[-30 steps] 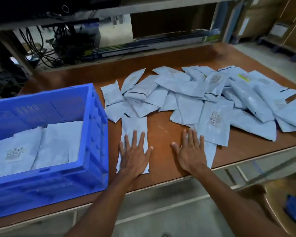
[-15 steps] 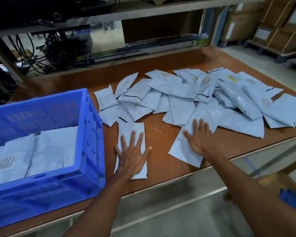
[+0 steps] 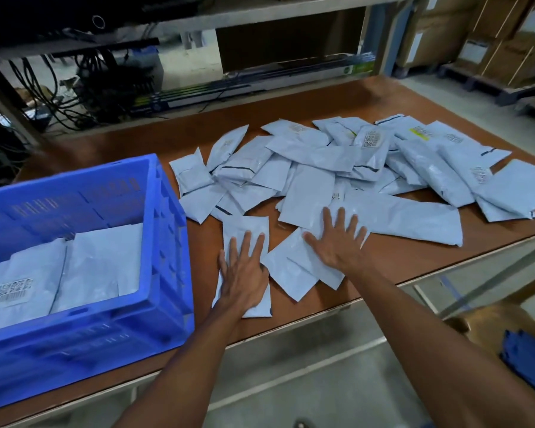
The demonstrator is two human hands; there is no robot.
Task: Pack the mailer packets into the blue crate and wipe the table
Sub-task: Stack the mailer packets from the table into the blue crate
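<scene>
**Two flat hands, two packets side by side**

The brown desk (image 3: 383, 97) is wide, smooth and flat. The blue crate (image 3: 170, 242) sits on its left side. It is a boxy plastic thing with ribbed walls, and a few packed packets (image 3: 99, 257) lie flat inside it.

A big heap of mailer packets (image 3: 315, 156) covers the middle and right of the desk. They are pale blue, thin, shiny and crinkly.

The right hand (image 3: 337, 242) has slid left since a moment ago. The slanted packet (image 3: 291, 267) under it now sits just beside the near packet (image 3: 244, 225). The left hand (image 3: 244, 276) has stayed on that near packet. Both hands lie flat with fingers spread, pressing down.
</scene>
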